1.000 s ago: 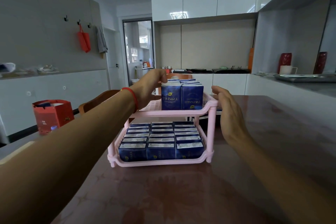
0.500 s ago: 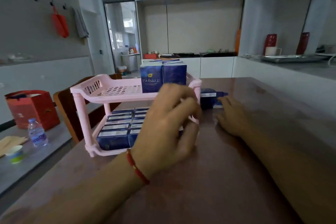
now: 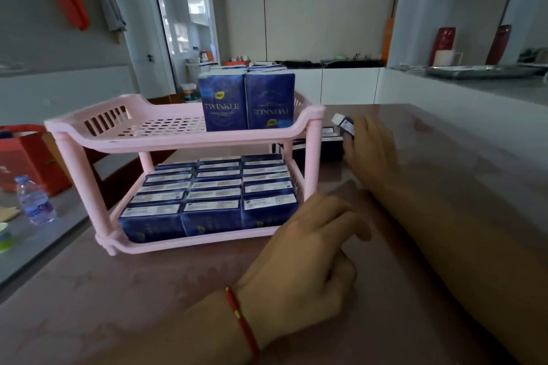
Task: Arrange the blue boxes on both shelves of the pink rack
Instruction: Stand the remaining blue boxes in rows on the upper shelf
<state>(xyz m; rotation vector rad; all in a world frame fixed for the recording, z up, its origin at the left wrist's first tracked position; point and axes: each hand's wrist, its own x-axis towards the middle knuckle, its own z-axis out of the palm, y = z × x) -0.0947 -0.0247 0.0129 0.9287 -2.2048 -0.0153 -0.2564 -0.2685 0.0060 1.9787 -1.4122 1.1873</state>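
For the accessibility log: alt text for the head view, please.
A two-shelf pink rack on a brown table: lower shelf full of blue boxes, upper holds a few. The right hand lifts a box behind it; the left hand hangs loosely curled.

– What colour is the rack point(image 3: 184, 139)?
– Pale pink all over, both shelves and posts, the top shelf pierced with rows of small slots.
– And the boxes point(image 3: 246, 104)?
– Deep blue with faint speckles, pale lettering and a little yellow badge; those on the lower shelf point(image 3: 207, 201) show white label strips on top.
– The table point(image 3: 148, 290)?
– Glossy reddish-brown, mottled like stone.
– Anything else bright?
– A red string bracelet point(image 3: 241, 320) with a yellow bead, a red paper bag point(image 3: 29, 157), and a clear bottle point(image 3: 35, 201) with a blue label.
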